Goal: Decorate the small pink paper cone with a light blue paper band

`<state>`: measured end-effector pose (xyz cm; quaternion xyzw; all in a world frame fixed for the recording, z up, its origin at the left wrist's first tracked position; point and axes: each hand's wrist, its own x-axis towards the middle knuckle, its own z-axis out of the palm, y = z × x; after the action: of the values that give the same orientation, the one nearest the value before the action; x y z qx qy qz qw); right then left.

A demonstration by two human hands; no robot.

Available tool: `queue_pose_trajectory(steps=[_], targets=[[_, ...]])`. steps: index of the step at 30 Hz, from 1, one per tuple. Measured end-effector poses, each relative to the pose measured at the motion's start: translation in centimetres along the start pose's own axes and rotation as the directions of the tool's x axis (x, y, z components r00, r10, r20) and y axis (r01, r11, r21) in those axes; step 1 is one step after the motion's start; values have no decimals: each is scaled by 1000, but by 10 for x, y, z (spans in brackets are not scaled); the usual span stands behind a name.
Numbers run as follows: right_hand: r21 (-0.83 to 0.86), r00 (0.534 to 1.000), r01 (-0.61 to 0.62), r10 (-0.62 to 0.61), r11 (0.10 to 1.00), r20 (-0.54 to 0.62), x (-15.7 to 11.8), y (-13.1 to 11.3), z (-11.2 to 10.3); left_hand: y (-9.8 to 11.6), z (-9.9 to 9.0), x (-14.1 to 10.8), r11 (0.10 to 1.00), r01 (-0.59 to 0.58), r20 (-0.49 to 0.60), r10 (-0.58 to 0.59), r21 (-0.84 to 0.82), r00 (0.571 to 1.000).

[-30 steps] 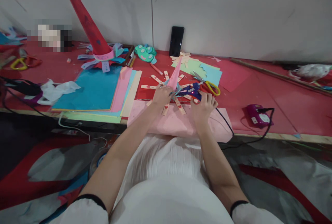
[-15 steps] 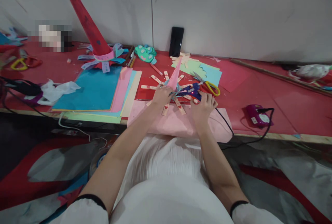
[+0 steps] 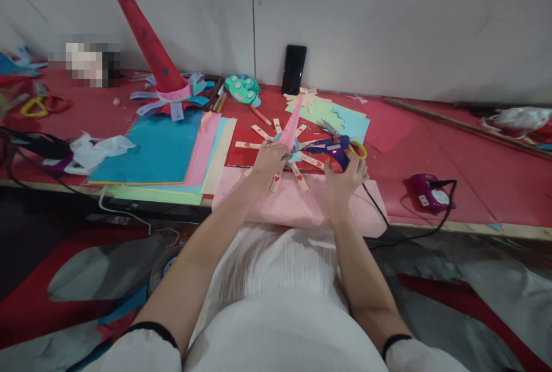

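My right hand (image 3: 347,179) is wrapped round the handle of a dark blue hot glue gun (image 3: 338,145) with an orange trigger and a small lit light. Its nozzle points left, towards a pink paper cone (image 3: 291,127). The cone stands tilted on a light blue base, with cream paper strips (image 3: 297,175) bearing red hearts spread round it like rays. My left hand (image 3: 269,159) is closed at the near left side of the cone's foot; its fingertips are partly hidden there. Beneath lie a red sheet (image 3: 241,156) and a pink cloth-like sheet (image 3: 259,202).
Yellow-handled scissors (image 3: 359,149) lie just behind the glue gun. A black phone (image 3: 294,70) leans on the wall. Stacked coloured paper (image 3: 159,153) and a tall red cone (image 3: 146,38) are left. The gun's cord runs to a purple power socket (image 3: 429,192) at right.
My right hand has drawn the glue gun a little to the right, away from the cone, uncovering a heart strip. My left hand stays at the cone's foot.
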<state>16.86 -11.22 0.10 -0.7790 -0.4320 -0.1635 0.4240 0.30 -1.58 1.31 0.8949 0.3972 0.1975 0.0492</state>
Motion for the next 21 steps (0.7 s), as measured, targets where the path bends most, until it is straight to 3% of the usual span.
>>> queue_pose_trajectory(steps=[3, 5, 9, 12, 17, 21], targets=[[24, 996, -67, 68, 997, -49, 4, 6, 2, -1, -1, -3, 1000, -10, -47, 9, -15, 999], [57, 990, -113, 117, 992, -74, 6, 8, 3, -2, -3, -5, 999, 41, -159, -46, -30, 986], [134, 977, -178, 192, 975, -97, 8, 8, 2, -8, -15, -6, 974, 207, -424, -224, -88, 878], [174, 973, -208, 222, 963, -67, 9, 6, 2, -12, -31, 4, 958, 237, -508, -285, -158, 813], [228, 967, -226, 247, 947, -68, 10, 8, 3, -5, -58, 34, 962, 183, -459, -258, -203, 850], [269, 960, -230, 263, 935, -95, 12, 14, 6, 5, -65, 55, 973, 158, -395, -213, -169, 894]])
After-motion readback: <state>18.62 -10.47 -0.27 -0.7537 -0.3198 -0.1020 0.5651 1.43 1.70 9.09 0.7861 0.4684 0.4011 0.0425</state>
